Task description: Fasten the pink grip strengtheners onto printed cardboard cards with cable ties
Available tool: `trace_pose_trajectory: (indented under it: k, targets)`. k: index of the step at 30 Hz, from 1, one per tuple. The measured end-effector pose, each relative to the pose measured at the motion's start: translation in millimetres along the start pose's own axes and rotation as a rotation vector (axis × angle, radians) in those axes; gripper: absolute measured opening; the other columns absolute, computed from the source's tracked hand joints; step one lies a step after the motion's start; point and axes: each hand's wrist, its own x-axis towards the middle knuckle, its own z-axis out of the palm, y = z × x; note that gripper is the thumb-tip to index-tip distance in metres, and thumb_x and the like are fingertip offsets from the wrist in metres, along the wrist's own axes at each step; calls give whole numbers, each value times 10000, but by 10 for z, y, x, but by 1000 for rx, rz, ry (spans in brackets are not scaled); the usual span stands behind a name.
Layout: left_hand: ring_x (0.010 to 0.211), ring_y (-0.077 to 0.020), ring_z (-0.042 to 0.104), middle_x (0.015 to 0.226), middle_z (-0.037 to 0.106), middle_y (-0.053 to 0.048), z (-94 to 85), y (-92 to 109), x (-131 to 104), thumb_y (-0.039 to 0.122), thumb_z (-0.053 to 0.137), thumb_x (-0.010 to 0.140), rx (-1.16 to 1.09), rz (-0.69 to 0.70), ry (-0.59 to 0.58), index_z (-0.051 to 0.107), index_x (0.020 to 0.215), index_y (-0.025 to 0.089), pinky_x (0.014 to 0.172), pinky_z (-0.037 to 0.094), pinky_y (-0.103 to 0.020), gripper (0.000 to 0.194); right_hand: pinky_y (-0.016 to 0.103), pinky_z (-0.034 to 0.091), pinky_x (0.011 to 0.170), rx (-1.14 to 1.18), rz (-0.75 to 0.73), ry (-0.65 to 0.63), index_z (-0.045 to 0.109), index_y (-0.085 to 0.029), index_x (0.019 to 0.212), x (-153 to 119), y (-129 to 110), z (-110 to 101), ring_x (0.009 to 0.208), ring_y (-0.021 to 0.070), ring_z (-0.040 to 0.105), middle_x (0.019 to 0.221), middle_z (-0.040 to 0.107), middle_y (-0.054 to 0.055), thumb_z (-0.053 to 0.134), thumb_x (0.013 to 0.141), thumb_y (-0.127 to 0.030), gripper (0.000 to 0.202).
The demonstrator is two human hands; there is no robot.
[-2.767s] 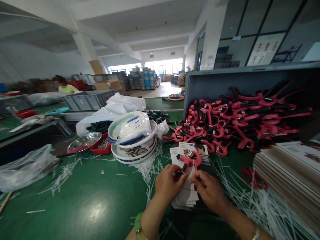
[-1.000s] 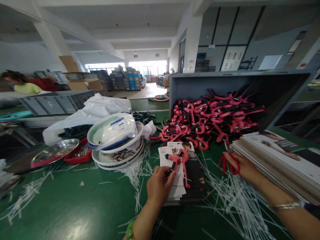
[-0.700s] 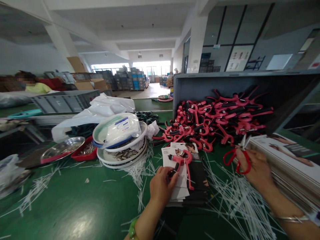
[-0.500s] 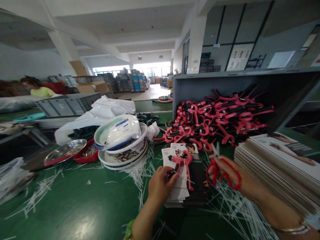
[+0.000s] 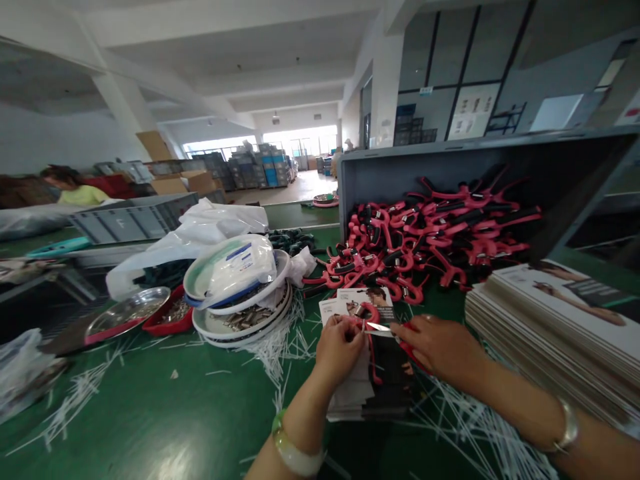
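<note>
1. at the bottom centre, a green-and-white bangle (image 5: 295, 453) sits on the left wrist; at the lower right, a silver bangle (image 5: 569, 427) circles the right wrist.
2. white strips (image 5: 480, 427) lie strewn over the green table (image 5: 200, 400) under the right forearm, with more at the lower left and centre.
3. just below and right of centre, the left hand (image 5: 343, 347) has its thumb and fingers drawn together at the clamp (image 5: 374, 312); i cannot tell exactly what they pinch.
4. the right hand (image 5: 435, 343) grips the scissors (image 5: 381, 327) by their red handles, blades slightly parted, pointing left, tips at the left fingertips.
5. the clamp, pink and partly hidden by the left hand and the blades, lies on the card stack (image 5: 393, 367) right of centre.
6. at the right edge stands a taller card pile (image 5: 530, 340).
7. left of centre, stacked plates (image 5: 210, 333) carry a clear packet (image 5: 243, 263) and metal pieces (image 5: 245, 319); beside them are a red tray (image 5: 175, 325) and a metal bowl (image 5: 95, 333).
8. behind the hands, pink-and-black clamps (image 5: 390, 253) spill from a grey crate (image 5: 380, 170) across the right half.
9. further back, at the left, are a white bag (image 5: 220, 217), a ribbed bin (image 5: 135, 223) and a person in yellow (image 5: 83, 195).
10. at upper centre, crate stacks (image 5: 273, 167) stand before bright windows (image 5: 305, 135).
</note>
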Motion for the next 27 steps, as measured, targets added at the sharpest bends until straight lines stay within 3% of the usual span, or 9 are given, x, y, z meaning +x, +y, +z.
trace_pose_trajectory:
  k: [4, 9, 13, 18, 27]
  targets:
    - [821, -157, 532, 812, 576, -16, 13, -93, -20, 259, 573, 760, -114, 18, 14, 573, 607, 182, 750, 409, -278, 171, 250, 381, 528, -120, -86, 62, 607, -240, 1103, 96, -61, 51, 696, 202, 604, 790, 649, 72, 523, 790, -78, 361]
    - [861, -169, 535, 861, 574, -27, 44, -97, -62, 291, 576, 776, -137, 37, 64, 590, 637, 185, 785, 416, -293, 175, 248, 364, 499, -141, -116, 158, 557, -229, 1169, 89, -38, 245, 669, 194, 583, 792, 630, 73, 515, 811, -112, 379]
    - [870, -172, 533, 857, 570, -28, 41, -86, -74, 286, 586, 775, -156, 65, 66, 594, 639, 187, 790, 419, -295, 169, 236, 391, 514, -147, -164, 164, 525, -223, 1216, 83, -19, 338, 711, 197, 590, 828, 632, 77, 564, 769, -100, 465]
    - [867, -164, 534, 863, 567, -29, 38, -89, -89, 253, 580, 780, -198, 83, 92, 599, 639, 183, 792, 420, -289, 158, 248, 402, 505, -130, -140, 181, 533, -198, 1220, 157, -36, 362, 706, 211, 577, 821, 626, 96, 596, 749, -141, 478]
    - [861, -161, 539, 867, 575, -32, 44, -76, -102, 248, 578, 788, -220, 86, 103, 596, 646, 184, 792, 430, -290, 157, 244, 384, 509, -134, -172, 280, 559, -193, 1198, 179, -15, 396, 684, 193, 545, 770, 623, 94, 528, 752, -49, 470]
